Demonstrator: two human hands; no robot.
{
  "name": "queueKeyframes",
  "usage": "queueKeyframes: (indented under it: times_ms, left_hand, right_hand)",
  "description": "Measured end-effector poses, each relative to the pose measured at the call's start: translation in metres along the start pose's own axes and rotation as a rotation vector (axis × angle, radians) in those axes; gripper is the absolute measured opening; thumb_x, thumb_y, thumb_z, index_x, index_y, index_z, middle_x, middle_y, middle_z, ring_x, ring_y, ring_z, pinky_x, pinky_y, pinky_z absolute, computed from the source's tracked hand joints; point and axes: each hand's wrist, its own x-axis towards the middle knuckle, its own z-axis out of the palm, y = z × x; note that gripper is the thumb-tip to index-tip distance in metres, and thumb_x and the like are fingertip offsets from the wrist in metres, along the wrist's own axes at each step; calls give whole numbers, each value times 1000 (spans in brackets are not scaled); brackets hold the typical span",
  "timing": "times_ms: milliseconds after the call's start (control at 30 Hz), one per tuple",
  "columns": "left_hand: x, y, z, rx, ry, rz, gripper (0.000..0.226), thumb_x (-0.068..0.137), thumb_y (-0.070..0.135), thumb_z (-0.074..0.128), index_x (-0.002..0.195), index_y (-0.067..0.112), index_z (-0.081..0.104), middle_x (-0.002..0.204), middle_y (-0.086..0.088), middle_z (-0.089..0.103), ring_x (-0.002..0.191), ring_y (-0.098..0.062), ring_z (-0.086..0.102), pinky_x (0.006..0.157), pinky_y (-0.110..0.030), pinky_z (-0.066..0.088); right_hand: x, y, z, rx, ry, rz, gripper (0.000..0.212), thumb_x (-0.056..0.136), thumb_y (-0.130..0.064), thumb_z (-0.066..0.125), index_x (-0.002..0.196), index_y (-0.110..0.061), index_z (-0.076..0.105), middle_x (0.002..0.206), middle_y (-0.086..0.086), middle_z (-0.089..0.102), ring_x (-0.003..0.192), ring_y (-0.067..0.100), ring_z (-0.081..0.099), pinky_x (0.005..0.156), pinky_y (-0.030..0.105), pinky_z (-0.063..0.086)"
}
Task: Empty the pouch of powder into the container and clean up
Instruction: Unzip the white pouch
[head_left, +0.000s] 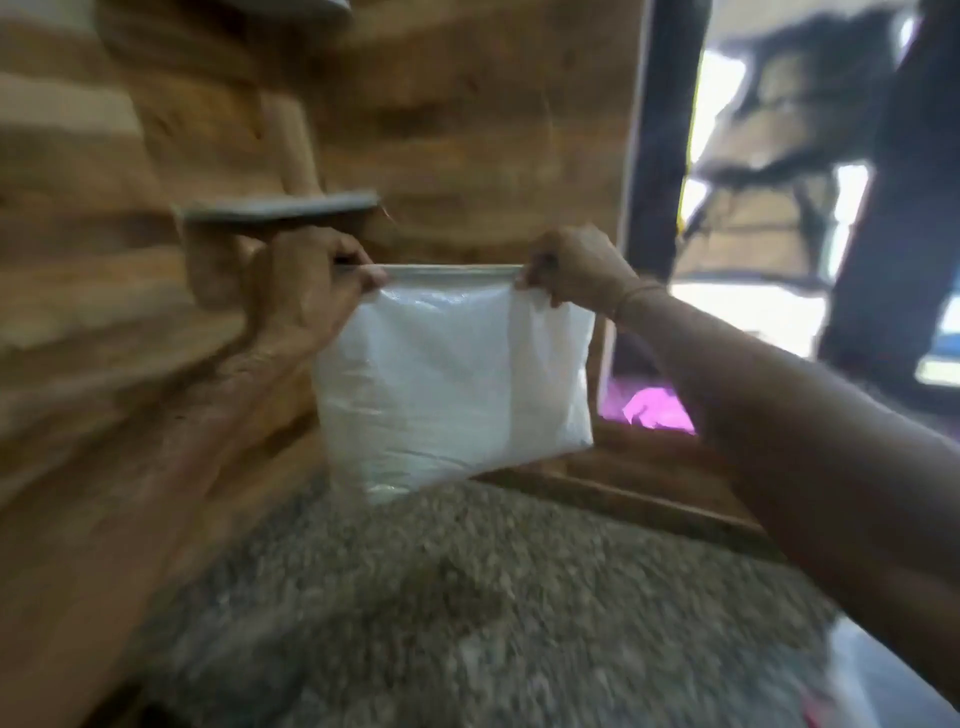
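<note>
Pouch (452, 384) upright above counter (467, 597) | hands: left (306, 291), right (576, 270) pinch top corners

Both hands up: left hand (306, 283) and right hand (574, 265) pinch the top corners of the white powder pouch (452, 384), hanging above the speckled worktop (467, 597).

White pouch (447, 384); speckled grey counter (467, 597); brown wood wall (130, 208).

One head-worn wide-angle view faces forward and down, close to where the left hand (311, 283) and right hand (576, 265) pinch the translucent white plastic pouch (452, 384); below that grip lies speckled grey stone counter (467, 597), behind it brown wooden wall (467, 130).
</note>
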Motion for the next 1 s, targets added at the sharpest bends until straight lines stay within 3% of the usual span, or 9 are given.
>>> queueKeyframes:
  times_ms: [67,133,200,300,467,633,800,900,1000]
  left_hand:
    - [-52,7,17,7,-76,11,31,85,51,67,87,22,77,88,-1,75,84,-23,66,84,-42,52]
    - [-105,13,34,-3,-141,-10,33,83,54,63,85,24,77,86,2,74,82,-23,66,87,-50,52]
    - [-157,19,51,-35,-216,-50,33,82,55,61,82,25,75,83,5,72,81,-22,66,83,-51,53]
    - [-226,27,75,-51,-326,-116,29,82,53,65,76,26,73,78,7,69,77,-21,66,77,-45,53]
    - [-307,52,103,-34,-462,-194,22,83,44,78,72,26,70,78,13,70,82,-17,69,87,-39,41]
    - [-353,74,122,-94,-551,-203,24,83,48,77,73,29,68,77,16,65,84,-12,68,91,-41,41]
    - [-368,80,128,-133,-610,-177,29,86,53,74,72,28,65,71,18,61,68,-7,57,97,-44,41]
    - [-369,70,126,-166,-672,-165,28,85,54,75,73,31,66,68,18,61,66,-4,58,82,-38,52]
    - [-366,55,120,-163,-760,-157,32,85,55,74,72,30,59,68,16,61,65,-5,58,62,-27,39]
  right_hand:
    - [-47,16,24,52,-91,43,26,90,-24,71,65,-23,66,62,1,72,55,15,70,54,11,51]
    - [-92,31,52,110,-172,93,17,90,-15,72,73,-14,71,66,4,71,57,22,71,47,10,48]
    - [-134,48,75,159,-248,128,13,87,-7,74,74,-7,72,71,8,73,57,23,72,48,23,55]
    - [-190,72,102,202,-350,215,17,79,-14,82,67,-7,71,56,-2,68,43,5,61,51,27,55]
    - [-258,95,130,124,-433,297,21,69,-30,88,65,-17,73,62,2,72,58,21,70,63,36,60]
    - [-295,112,140,7,-507,363,32,67,-38,91,54,-30,63,61,-11,61,71,21,67,71,32,57]
    - [-316,121,146,-28,-440,421,22,69,-37,90,66,-25,72,68,-7,63,79,23,69,72,30,52]
    - [-328,118,152,-33,-385,433,15,78,-29,86,76,-17,76,71,-5,64,82,26,71,81,34,54]
    - [-336,113,159,-30,-328,415,14,84,-25,82,79,-15,74,75,0,66,82,29,70,73,35,55]
